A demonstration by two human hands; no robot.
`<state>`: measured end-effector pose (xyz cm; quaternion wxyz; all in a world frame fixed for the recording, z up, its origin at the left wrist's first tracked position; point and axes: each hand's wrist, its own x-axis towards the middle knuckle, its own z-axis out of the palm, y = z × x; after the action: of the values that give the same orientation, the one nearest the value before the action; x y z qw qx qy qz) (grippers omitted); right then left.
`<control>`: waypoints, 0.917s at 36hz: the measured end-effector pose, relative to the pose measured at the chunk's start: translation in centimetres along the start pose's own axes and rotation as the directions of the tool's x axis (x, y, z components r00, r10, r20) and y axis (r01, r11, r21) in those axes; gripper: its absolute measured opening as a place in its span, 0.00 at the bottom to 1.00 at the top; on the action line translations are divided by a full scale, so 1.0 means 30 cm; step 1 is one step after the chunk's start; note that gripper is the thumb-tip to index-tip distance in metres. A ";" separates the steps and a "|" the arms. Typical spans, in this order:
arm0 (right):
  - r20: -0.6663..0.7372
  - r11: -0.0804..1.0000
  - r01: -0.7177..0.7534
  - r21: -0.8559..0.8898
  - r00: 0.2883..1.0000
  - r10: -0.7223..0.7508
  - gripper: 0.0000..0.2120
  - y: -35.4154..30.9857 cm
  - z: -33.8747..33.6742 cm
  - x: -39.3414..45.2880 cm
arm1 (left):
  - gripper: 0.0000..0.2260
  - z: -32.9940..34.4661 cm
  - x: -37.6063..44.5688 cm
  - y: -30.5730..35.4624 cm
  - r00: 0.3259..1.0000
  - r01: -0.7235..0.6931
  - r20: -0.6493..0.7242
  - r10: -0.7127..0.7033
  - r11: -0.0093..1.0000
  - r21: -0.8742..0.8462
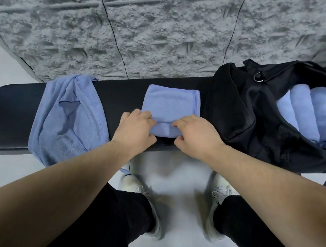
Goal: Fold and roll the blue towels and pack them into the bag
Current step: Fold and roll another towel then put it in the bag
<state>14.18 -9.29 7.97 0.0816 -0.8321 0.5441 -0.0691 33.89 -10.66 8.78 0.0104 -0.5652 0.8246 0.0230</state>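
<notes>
Blue cloth lies along the black tabletop [12, 105]: a folded towel [171, 103] sits in the middle, its long axis running from the person toward the grey textured wall [130, 23], its near end turned up into a small roll. The left hand [135, 130] and right hand [196, 136] each pinch that rolled end, one at either side, close together. Just to the left, a loose heap of towels [67, 117] drapes over the front edge. To the right stands the open black bag [243, 114], with rolled towels [311, 116] side by side inside.
</notes>
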 end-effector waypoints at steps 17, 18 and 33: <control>0.163 0.982 -0.137 0.128 0.980 0.116 0.16 -0.016 -0.031 -0.037 | 0.07 -0.017 -0.026 0.039 1.000 0.011 0.030 -0.006 0.981 -0.191; 0.158 0.981 -0.140 0.133 0.980 0.118 0.15 -0.018 -0.035 -0.037 | 0.06 -0.018 -0.024 0.038 0.999 0.021 0.034 -0.014 0.979 -0.201; 0.026 0.985 -0.166 0.043 0.986 0.165 0.12 0.006 -0.044 0.008 | 0.09 0.006 0.012 0.014 0.997 0.069 -0.022 -0.080 0.945 -0.319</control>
<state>13.85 -9.65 9.21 0.1117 -0.7827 0.6088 -0.0650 33.38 -10.84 8.60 -0.0942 -0.5907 0.7881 0.1454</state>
